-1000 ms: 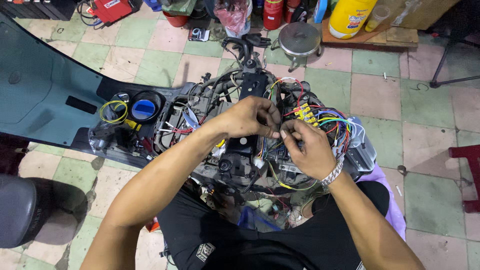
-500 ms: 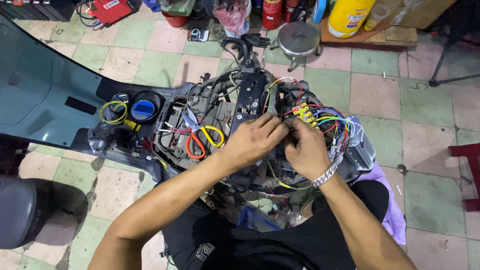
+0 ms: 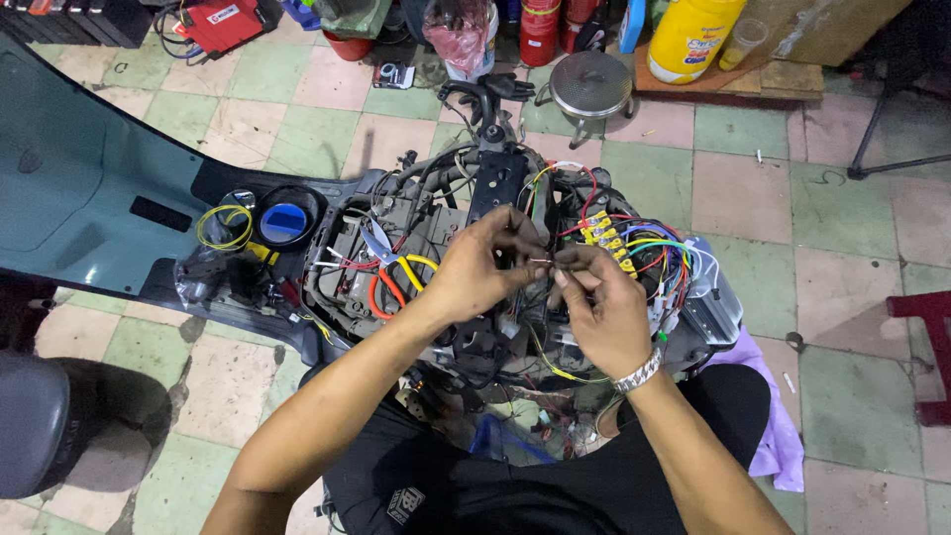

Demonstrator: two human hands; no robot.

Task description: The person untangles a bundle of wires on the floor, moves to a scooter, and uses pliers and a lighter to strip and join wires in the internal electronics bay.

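- The left hand (image 3: 475, 267) and the right hand (image 3: 599, 302) meet over the open front of a scooter (image 3: 475, 287) whose panels are off.
- Between them runs a thin wire (image 3: 542, 261), pinched at each end by thumb and fingertips; both hands are closed on it, not clenched hard.
- The wire is light, limp and easily kinked, so it is best held near its bare end, where the fingers already sit. Whether that end is stripped is hard to tell at this size.
- Just right of the hands, a row of yellow connectors (image 3: 600, 233) sits in a tangle of coloured wires (image 3: 659, 260).
- Left of the hands, pliers with orange and yellow handles (image 3: 388, 272) lie on the frame.
- A metal watch (image 3: 637, 374) is on the right wrist.
- Tiled floor (image 3: 753, 198) lies beyond.
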